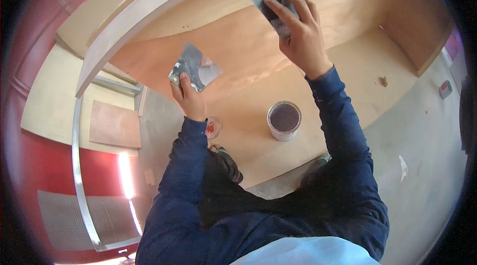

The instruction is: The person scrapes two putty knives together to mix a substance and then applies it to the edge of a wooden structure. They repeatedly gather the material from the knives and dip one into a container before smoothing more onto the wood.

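My left hand is closed on the lower edge of a flat grey putty scraper, thumb on top. Whitish smears mark its near edge, and one corner shines. Higher up and to the right, my right hand grips another flat putty scraper, its fingers pressed over the dark middle. That scraper overlaps the upright wooden panel in this view. Below, between my arms, stands an open can with dark grey-brown contents. A small round container with red stuff in it sits by my left wrist.
The can stands on a wooden base board. A pale curved frame edge arches over the panel. Several wooden sheets lean at the left beside a metal bar. A small tin rests on the grey floor at right.
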A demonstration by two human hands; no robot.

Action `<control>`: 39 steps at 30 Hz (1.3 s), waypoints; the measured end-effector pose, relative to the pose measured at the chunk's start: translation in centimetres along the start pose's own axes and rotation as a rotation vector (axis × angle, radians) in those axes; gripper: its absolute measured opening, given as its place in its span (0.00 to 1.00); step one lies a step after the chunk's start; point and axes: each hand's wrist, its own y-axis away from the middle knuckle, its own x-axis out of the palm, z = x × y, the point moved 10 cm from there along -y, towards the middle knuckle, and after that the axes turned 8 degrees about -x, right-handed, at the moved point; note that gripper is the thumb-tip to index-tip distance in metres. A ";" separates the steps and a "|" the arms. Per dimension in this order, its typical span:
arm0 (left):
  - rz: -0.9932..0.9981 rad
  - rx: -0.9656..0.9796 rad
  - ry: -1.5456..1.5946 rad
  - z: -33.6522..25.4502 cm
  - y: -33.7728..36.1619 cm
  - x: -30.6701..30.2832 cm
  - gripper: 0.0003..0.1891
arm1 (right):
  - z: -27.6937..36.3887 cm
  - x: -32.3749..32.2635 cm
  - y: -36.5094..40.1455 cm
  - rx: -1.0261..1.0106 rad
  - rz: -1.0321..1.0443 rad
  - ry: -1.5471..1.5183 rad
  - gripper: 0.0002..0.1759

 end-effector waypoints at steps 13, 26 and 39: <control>0.087 -0.104 -0.127 0.5 0.6 1.5 0.14 | -3.5 -1.0 -3.2 -0.031 -0.077 0.202 0.42; 0.126 -0.176 -0.022 1.3 0.4 1.7 0.15 | -5.5 1.3 -0.9 -0.022 -0.061 0.194 0.37; 0.138 -0.151 0.020 0.7 0.7 2.3 0.12 | -4.3 -0.6 -3.2 -0.057 -0.112 0.166 0.42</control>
